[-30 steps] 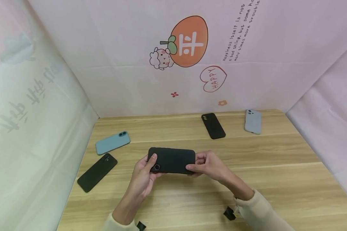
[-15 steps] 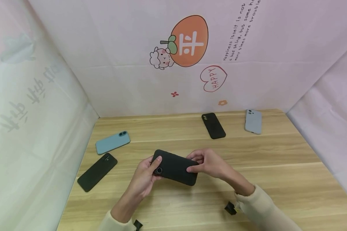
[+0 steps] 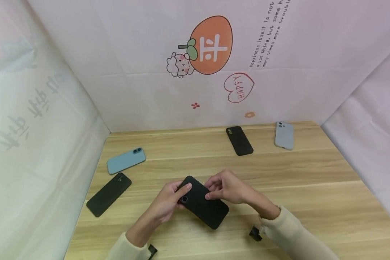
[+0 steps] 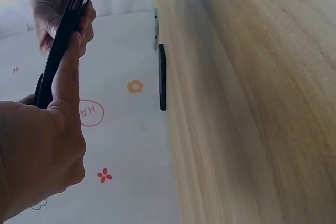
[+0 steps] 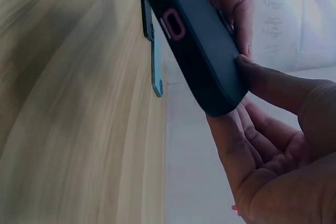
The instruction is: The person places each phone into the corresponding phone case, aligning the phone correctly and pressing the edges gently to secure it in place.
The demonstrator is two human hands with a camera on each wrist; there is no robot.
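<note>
Above the front middle of the table I hold a phone in a black case (image 3: 208, 209), its camera side facing up and tilted down to the right. My left hand (image 3: 165, 204) grips the camera end, thumb across the back beside a lens ring. My right hand (image 3: 230, 188) pinches the phone near its far edge, thumb on the back. The right wrist view shows a reddish-rimmed cutout in the end of the case (image 5: 197, 56), with the right hand's fingers underneath. Edge-on in the left wrist view, the phone (image 4: 62, 45) has a pinkish slot in its side.
On the wooden table (image 3: 299, 187) lie a black phone (image 3: 108, 195) and a blue one (image 3: 126, 161) at the left. Another black phone (image 3: 239, 141) and a pale blue-grey phone (image 3: 284, 135) lie at the back right. White printed cloth (image 3: 143, 94) encloses the back and sides.
The held phone has turned from nearly level to slanting, its plain end swinging down toward me. The right hand's grip has shifted from that end to the far long edge.
</note>
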